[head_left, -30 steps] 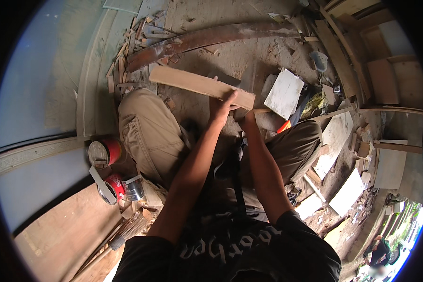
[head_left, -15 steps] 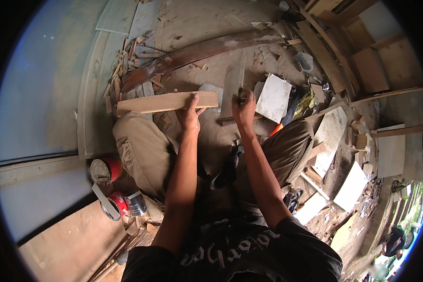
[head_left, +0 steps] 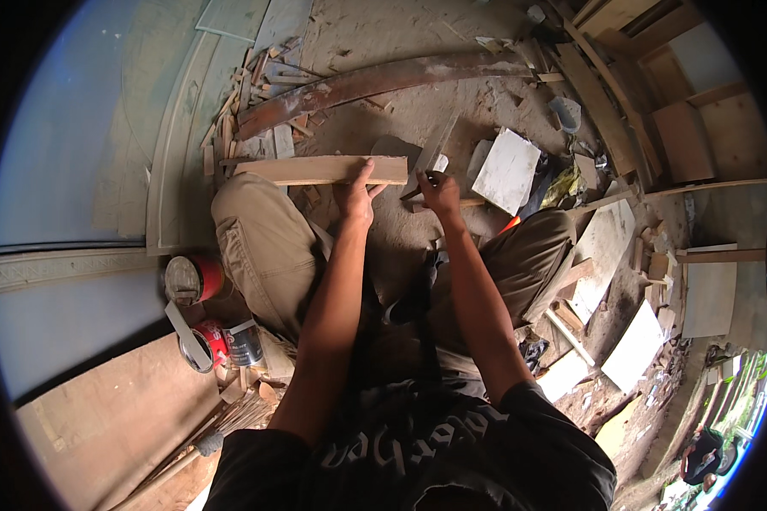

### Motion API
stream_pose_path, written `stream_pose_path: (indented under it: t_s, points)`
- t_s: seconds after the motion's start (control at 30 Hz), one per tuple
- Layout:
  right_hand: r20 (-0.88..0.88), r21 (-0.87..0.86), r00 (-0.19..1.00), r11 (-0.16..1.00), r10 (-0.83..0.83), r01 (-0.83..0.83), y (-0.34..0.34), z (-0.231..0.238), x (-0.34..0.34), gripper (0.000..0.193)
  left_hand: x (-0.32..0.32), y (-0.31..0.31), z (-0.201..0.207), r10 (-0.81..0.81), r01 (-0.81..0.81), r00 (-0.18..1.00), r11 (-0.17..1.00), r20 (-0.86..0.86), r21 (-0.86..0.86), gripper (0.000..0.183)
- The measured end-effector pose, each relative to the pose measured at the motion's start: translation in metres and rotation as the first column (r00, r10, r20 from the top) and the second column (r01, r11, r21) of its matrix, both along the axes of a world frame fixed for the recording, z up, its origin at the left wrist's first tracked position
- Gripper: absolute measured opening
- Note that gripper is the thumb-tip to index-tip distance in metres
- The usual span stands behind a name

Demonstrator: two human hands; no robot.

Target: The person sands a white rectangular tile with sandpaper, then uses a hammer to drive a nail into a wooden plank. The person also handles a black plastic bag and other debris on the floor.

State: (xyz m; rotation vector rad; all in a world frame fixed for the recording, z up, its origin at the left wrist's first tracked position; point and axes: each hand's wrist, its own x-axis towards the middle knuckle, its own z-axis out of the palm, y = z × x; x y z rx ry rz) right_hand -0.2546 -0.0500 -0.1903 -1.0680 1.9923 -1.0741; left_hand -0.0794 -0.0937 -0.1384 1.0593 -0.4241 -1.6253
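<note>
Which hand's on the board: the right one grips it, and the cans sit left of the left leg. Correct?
Wrong hand: the left hand, not the right hand, grips the board, per the head view. The cans do sit left of the left leg.

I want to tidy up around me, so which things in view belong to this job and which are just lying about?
Seemingly in use:
wooden board, held in the left hand
right hand curled, contents unclear

Apparently just lying about:
red can at left
white panel right of the right hand
long reddish-brown beam
</note>
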Motion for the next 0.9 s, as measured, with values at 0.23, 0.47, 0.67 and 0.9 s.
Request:
stream_pose_path:
  t_s: [0.23, 0.47, 0.67, 0.9]
  points:
    - [0.147, -0.009, 0.989, 0.999, 0.034, -0.033, -0.001, 0.003, -0.012, 0.034, 0.009, -0.004, -0.032, -0.066, 0.065, 0.998, 0.997, 0.005, 0.051, 0.064]
    - [0.21, -0.005, 0.973, 0.996, -0.091, 0.094, -0.008, 0.053, -0.019, 0.029, 0.001, 0.003, -0.004, -0.038, 0.039, 0.996, 0.999, 0.079, -0.016, 0.081]
    - [-0.356, -0.168, 0.931, 0.985, -0.085, 0.026, -0.014, 0.064, -0.017, 0.027, -0.006, 0.003, -0.003, -0.091, 0.088, 0.993, 0.995, 0.07, 0.051, 0.084]
    - [-0.077, 0.17, 0.996, 0.985, 0.054, -0.041, -0.012, 0.024, -0.015, 0.038, -0.02, 0.009, -0.014, -0.11, 0.107, 0.991, 0.993, 0.073, 0.045, 0.081]
